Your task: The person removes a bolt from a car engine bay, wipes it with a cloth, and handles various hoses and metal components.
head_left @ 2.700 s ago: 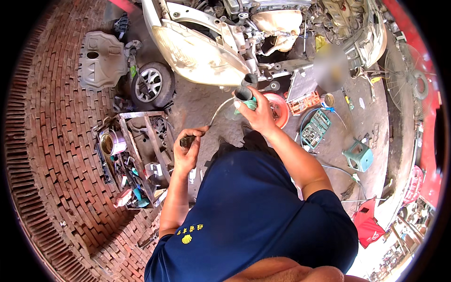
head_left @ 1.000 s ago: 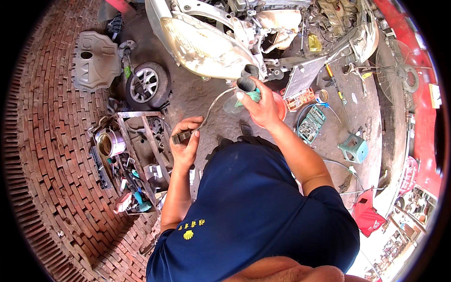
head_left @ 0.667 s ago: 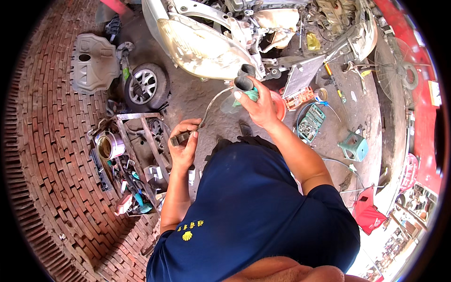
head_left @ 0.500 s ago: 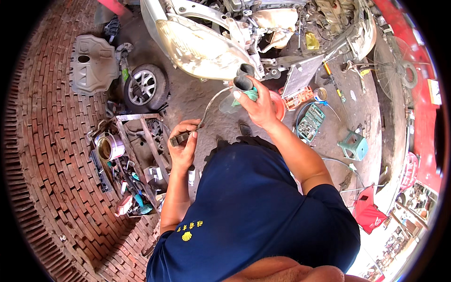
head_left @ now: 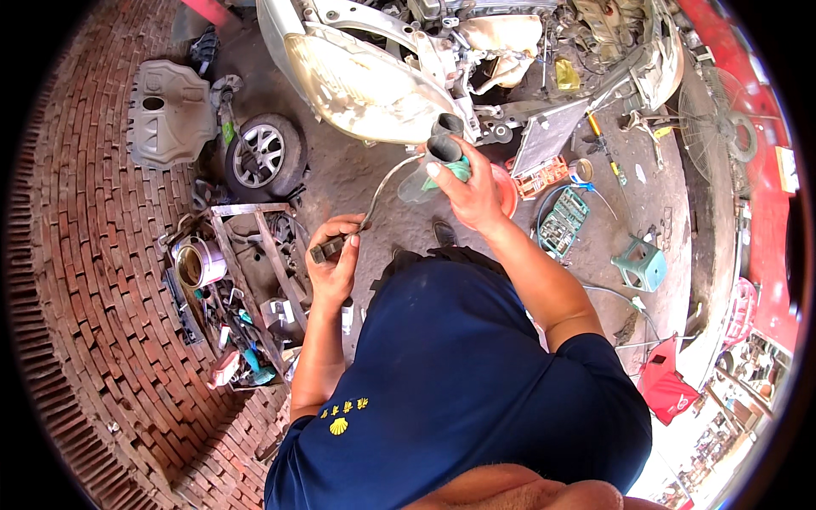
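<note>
Gripping a dark block (head_left: 326, 250) in the left hand (head_left: 338, 265), pressing the thumb against curled fingers around it. Clasping two dark tubes (head_left: 443, 149) in the right hand (head_left: 473, 191), bending the fingers around the far side and turning the round mouths upward. Pinching a green piece (head_left: 459, 168) under the same grip, just below the tubes. Spanning the gap between the hands with a thin cable (head_left: 376, 199), curving from the left fingertips up toward the tubes. Holding the tubes above the floor (head_left: 395, 223), in front of the headlight (head_left: 361, 89); holding the block lower and farther left. Partly covering a red basin (head_left: 507, 194) with the right hand. Wearing a blue shirt (head_left: 476, 357) and standing between a wheel (head_left: 266, 156), on the left, and a green toolbox (head_left: 563, 223) and stool (head_left: 641, 264), on the right.
</note>
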Tool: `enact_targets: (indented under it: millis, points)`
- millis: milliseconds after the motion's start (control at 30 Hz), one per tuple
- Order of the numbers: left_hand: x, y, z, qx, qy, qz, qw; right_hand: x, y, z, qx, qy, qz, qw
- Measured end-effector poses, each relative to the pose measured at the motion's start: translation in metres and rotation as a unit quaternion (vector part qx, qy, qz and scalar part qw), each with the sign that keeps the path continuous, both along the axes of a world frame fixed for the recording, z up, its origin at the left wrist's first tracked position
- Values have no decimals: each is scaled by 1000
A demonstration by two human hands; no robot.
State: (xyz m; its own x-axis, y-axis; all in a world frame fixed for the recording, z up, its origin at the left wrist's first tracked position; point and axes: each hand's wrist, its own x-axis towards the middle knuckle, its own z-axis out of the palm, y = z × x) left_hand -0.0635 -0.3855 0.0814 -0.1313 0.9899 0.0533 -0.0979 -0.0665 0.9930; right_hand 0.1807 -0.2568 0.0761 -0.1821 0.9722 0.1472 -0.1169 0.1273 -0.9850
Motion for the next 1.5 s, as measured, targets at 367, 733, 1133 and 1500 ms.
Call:
enact_targets:
  millis: [367, 733, 1133, 1500]
  points:
    - [4, -1, 5, 2, 16, 36, 999, -3, 0, 1, -15, 31, 16, 999]
    - [-4, 12, 5, -29, 2, 90, 996, -3, -11, -5, -61, 45, 24, 997]
    - [-4, 19, 21, 33, 276, 154, 948, -12, -16, -13, -46, -36, 69, 996]
    - [-6, 24, 30, 65, 375, 162, 911, -16, -17, -17, 13, -82, 74, 994]
